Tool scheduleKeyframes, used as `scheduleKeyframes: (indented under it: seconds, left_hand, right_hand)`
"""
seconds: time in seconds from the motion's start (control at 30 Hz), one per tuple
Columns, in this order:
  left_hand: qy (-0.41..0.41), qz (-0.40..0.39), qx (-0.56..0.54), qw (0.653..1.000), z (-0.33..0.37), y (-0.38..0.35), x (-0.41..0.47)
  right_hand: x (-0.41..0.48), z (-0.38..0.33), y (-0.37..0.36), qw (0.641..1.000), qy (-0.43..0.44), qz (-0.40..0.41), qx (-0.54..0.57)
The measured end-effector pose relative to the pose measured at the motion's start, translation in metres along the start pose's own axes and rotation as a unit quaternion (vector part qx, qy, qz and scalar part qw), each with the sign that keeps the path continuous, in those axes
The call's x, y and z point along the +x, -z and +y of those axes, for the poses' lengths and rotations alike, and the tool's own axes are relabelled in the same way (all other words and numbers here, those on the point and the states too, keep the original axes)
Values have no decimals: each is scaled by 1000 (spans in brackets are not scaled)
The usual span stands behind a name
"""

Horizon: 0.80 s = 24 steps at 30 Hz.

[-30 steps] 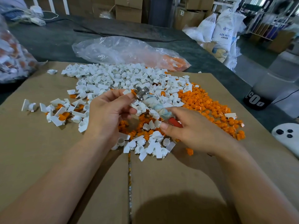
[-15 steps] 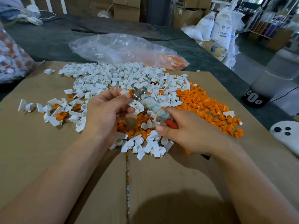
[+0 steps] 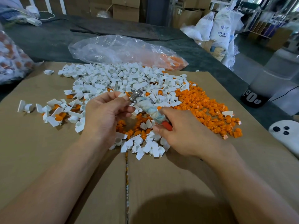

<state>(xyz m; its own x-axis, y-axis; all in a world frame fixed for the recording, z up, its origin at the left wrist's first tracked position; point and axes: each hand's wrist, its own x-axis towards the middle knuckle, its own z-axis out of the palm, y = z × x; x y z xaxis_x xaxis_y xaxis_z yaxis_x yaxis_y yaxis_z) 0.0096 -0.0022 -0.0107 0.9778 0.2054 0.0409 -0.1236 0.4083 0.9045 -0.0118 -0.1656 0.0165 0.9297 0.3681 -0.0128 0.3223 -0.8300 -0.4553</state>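
Looking down on a bench point(image 3: 48, 42) with a dark grey top, flattened cardboard point(image 3: 48, 151) laid across it and heaped with white plastic pieces point(image 3: 103, 78) and orange plugs point(image 3: 202, 102). A clear plastic bag point(image 3: 113, 49) slumps behind the heap, with white sacks point(image 3: 221, 34) and cartons point(image 3: 126, 7) at the back of the room. The tool point(image 3: 148, 109) is up above the pile, tilted: pale mottled wrapping on the shaft, red grip nearest, round metal head point(image 3: 135, 96) farthest. The right hand point(image 3: 186, 133) curls round the red grip. The left hand point(image 3: 105, 113) pinches at the metal head with thumb and fingertips.
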Motion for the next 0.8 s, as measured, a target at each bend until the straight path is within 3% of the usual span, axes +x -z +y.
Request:
scheduleKeyframes:
  seconds: [0.53, 0.7, 0.8]
  left_hand:
    - [6, 29, 8, 1000, -1, -2, 0]
    - [26, 36, -69, 997, 2, -2, 2]
    - [60, 83, -138, 985, 5, 1, 7]
  right_hand:
    - [5, 4, -7, 999, 14, 32, -16]
    - [9, 11, -4, 998, 16, 61, 20]
    - [11, 21, 1, 994, 1, 103, 25]
